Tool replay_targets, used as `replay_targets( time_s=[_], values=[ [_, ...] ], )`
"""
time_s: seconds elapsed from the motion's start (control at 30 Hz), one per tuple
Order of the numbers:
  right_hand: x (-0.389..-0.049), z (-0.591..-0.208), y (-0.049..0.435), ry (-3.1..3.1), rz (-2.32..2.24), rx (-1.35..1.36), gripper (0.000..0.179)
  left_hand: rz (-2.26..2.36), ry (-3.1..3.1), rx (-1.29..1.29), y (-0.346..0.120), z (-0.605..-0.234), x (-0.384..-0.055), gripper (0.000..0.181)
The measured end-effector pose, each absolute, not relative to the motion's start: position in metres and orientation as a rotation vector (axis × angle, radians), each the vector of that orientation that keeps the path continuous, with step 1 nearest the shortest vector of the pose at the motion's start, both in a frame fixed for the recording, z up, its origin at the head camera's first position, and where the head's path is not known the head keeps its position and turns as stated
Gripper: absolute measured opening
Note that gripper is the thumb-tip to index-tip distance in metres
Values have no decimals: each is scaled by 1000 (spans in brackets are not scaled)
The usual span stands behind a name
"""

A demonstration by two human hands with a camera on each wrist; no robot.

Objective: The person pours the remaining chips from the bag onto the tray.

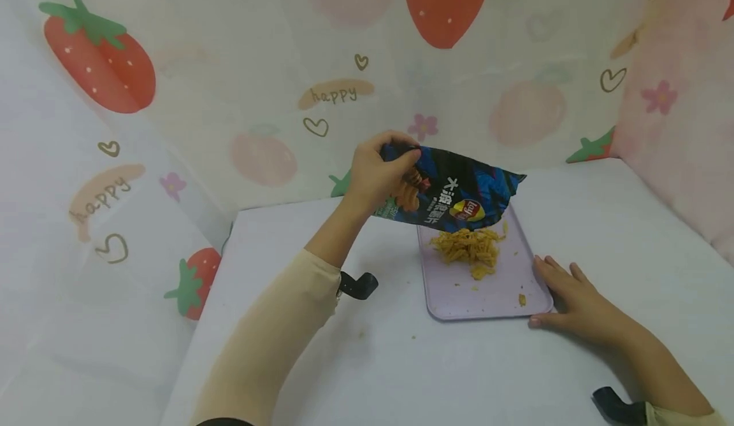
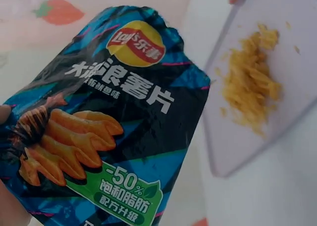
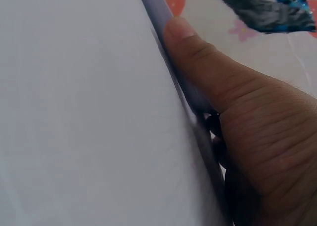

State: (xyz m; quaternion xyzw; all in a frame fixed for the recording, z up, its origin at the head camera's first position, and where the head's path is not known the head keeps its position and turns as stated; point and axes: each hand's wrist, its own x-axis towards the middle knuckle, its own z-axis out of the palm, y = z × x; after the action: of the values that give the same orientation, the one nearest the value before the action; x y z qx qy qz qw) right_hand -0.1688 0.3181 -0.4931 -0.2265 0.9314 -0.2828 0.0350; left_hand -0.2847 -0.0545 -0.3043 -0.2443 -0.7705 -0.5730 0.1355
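Note:
A blue and black Lay's potato chip bag [image 1: 459, 187] is pinched at one end by my left hand [image 1: 375, 168], thumb in front. It is tilted, its other end reaching right over a pale purple tray [image 1: 464, 298]. The bag's printed front [image 2: 148, 117] fills much of the left wrist view. A heap of broken yellow chips [image 1: 473, 248] lies on the tray, with crumbs around it. My right hand [image 1: 585, 305] touches the tray's near right corner, its fingers spread at the right side and thumb at the near edge. Whatever remains inside the bag is hidden.
The tray rests on a white table [image 1: 378, 375], where a few crumbs [image 1: 413, 337] lie left of it. A strawberry-patterned cloth [image 1: 275, 44] hangs behind. A black fixture [image 1: 358, 284] sticks out at my left wrist, another [image 1: 616, 407] at my right.

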Motion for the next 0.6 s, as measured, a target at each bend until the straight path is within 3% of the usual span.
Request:
replay_targets(
  time_s=[0.6],
  values=[
    [-167, -494, 319, 2875, -865, -734, 114, -1569, -2266, -776, -52, -294, -279, 8]
  ],
)
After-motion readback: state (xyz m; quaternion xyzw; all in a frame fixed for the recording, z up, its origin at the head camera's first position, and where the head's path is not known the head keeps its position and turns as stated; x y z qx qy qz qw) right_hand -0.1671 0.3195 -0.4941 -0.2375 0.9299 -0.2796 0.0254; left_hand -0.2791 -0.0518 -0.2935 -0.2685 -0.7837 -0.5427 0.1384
